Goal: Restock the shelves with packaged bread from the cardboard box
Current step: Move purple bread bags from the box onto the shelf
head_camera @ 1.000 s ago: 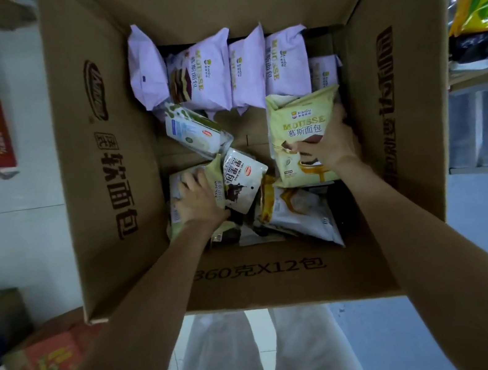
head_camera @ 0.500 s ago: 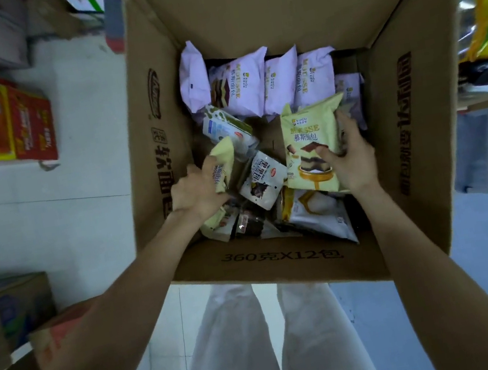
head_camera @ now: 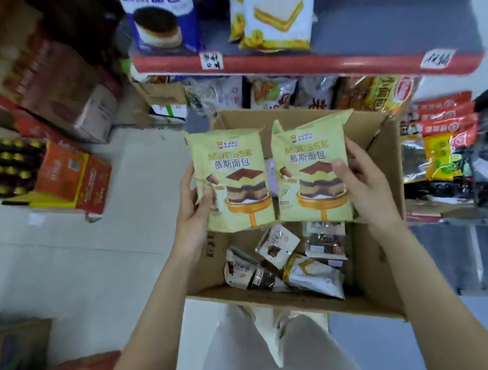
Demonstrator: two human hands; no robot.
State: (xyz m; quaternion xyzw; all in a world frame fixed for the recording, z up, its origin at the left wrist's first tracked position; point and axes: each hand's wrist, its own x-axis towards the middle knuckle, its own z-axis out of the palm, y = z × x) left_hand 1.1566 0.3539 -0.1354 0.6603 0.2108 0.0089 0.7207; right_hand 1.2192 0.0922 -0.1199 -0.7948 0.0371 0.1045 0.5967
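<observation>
Ahead and above: a red-edged shelf (head_camera: 306,63) carrying upright bread packs. Below: an open cardboard box (head_camera: 377,262) on the floor, small packets loose in its bottom. Held upright over the box, side by side and nearly touching: left yellow mousse bread pack (head_camera: 232,180) and right yellow mousse bread pack (head_camera: 315,172). Left hand (head_camera: 193,211) clamped on the first pack's outer edge, thumb across the front; right hand (head_camera: 362,178) likewise on the second, arms extended forward.
</observation>
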